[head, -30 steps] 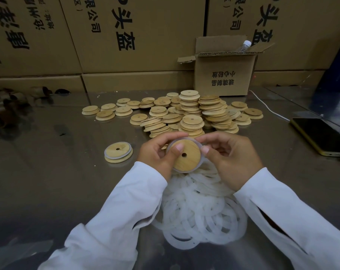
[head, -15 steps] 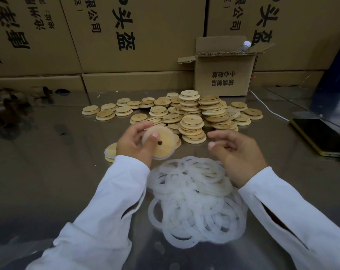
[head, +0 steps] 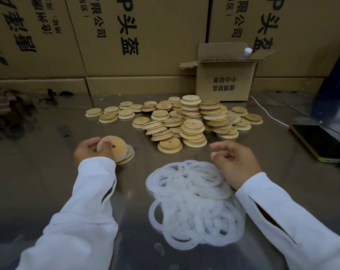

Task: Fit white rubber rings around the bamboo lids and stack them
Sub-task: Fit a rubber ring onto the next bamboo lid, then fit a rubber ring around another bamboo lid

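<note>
The pile of white rings (head: 192, 201) lies on the shiny tabletop (head: 48, 172), close to the person. Left of the pile and a bit farther back, the left hand (head: 89, 151) grips one bamboo lid (head: 114, 145) with a white ring round its edge. The thumb is on top and the fingers curl behind. The lid is tilted over a small stack of ringed lids (head: 129, 154); I cannot tell if they touch.

The right hand (head: 235, 162) hovers at the pile's far right edge. Its fingers are loosely curled and hold nothing.

Behind the pile sits the heap of plain bamboo lids (head: 192, 121), some stacked and some flat. A strip of tabletop shows between heap and pile, and a wide stretch lies left of the pile. Right of the pile, a phone (head: 319, 142) lies near the tabletop's edge. Far behind the pile, a small open box (head: 225, 80) stands against big boxes (head: 145, 36).
</note>
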Tool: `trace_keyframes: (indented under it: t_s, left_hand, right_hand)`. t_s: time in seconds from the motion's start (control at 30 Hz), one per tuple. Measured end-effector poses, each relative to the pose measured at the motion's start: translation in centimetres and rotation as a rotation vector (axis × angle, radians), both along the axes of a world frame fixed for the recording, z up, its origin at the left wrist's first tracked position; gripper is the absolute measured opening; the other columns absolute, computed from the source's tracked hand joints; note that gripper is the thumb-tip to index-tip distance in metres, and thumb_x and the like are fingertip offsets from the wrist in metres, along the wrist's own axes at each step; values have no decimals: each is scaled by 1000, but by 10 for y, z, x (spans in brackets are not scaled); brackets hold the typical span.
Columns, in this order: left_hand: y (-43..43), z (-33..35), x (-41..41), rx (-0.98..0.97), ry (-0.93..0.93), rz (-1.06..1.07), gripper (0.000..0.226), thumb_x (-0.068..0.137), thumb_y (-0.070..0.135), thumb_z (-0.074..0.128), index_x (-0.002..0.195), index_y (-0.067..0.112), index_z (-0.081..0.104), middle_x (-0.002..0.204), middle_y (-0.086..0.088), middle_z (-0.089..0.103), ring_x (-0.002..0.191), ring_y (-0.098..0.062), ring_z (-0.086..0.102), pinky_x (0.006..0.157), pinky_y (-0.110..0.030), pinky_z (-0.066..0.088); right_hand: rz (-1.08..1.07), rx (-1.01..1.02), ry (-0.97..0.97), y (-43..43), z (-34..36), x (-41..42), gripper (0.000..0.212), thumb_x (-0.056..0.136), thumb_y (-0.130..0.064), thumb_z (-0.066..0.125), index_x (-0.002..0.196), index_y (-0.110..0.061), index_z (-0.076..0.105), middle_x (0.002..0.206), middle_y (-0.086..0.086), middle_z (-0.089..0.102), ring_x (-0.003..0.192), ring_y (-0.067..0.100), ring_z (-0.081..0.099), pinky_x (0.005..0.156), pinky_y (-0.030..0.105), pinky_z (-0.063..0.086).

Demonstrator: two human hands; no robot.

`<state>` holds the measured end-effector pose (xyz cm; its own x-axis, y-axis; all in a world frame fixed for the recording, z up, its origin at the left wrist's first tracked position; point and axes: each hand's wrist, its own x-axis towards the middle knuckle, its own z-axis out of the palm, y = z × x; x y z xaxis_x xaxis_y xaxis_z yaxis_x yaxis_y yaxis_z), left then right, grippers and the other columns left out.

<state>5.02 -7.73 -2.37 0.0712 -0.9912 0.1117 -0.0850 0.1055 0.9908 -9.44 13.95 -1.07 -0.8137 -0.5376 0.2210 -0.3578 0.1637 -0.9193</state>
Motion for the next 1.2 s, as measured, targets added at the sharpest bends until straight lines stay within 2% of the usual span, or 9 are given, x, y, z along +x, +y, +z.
trace_keyframes:
  t_s: [0.27,0.43,0.53,0.63,0.77,0.87,0.97,1.07,1.2]
  left_hand:
    - [-12,-10,-6,25,-199,-81,13,84,28,64,93,21,59,92,-5,62,78,-29,58,76,-38,52]
    - [-16,-4,-10,43,-296,-43,31,85,26,62,112,13,56,116,-12,58,101,-37,58,90,-43,48]
    - [2,12,-14,-160,-228,-23,23,86,20,59,108,14,56,115,-11,56,103,-30,56,92,-40,45]
    - [39,21,-24,-346,-93,-334,11,87,14,57,84,25,56,79,6,60,77,-18,57,72,-27,46]
    - [74,8,-35,-407,-215,-866,29,86,13,57,77,40,58,70,10,60,67,-9,57,64,-19,46]
    - [79,0,-41,-438,-247,-939,32,86,10,57,78,41,54,71,12,58,63,3,53,59,-7,39]
    - [78,-3,-44,-437,-295,-969,31,88,11,56,77,40,53,72,13,57,64,7,52,59,-5,38]
    - [78,-4,-45,-425,-307,-993,29,89,13,54,78,40,52,73,13,56,65,8,50,58,-5,37]
    - [77,-5,-45,-430,-278,-992,30,89,13,54,77,41,53,70,15,56,66,8,51,59,-6,39]
  right_hand:
    - [6,17,3,0,0,1,22,85,-12,60,85,-34,61,74,-2,63,70,8,58,62,19,40]
    - [25,7,5,0,2,4,23,85,-11,61,86,-34,62,76,-1,64,71,6,57,64,17,40]
    - [41,-11,13,-2,6,6,22,85,-11,61,87,-33,62,74,-2,63,70,4,57,63,15,40]
    - [67,-28,23,-7,13,7,24,85,-9,60,86,-33,63,72,-4,63,70,5,56,66,16,41]
    - [128,-9,66,-24,27,9,24,84,-9,61,86,-33,62,73,-5,62,75,9,58,70,17,43]
    - [99,26,94,-44,35,-2,20,83,-12,63,88,-31,63,74,-6,59,73,7,56,68,16,42]
    - [-23,111,74,-68,36,-27,15,85,-16,60,98,-24,64,79,-6,59,71,8,55,59,17,38]
    - [-179,269,41,-86,30,-55,25,88,-25,56,109,-14,63,96,4,63,90,22,58,71,21,36]
    - [-274,411,-43,-97,16,-74,39,87,-42,54,72,-6,58,72,8,54,74,29,51,64,27,33]
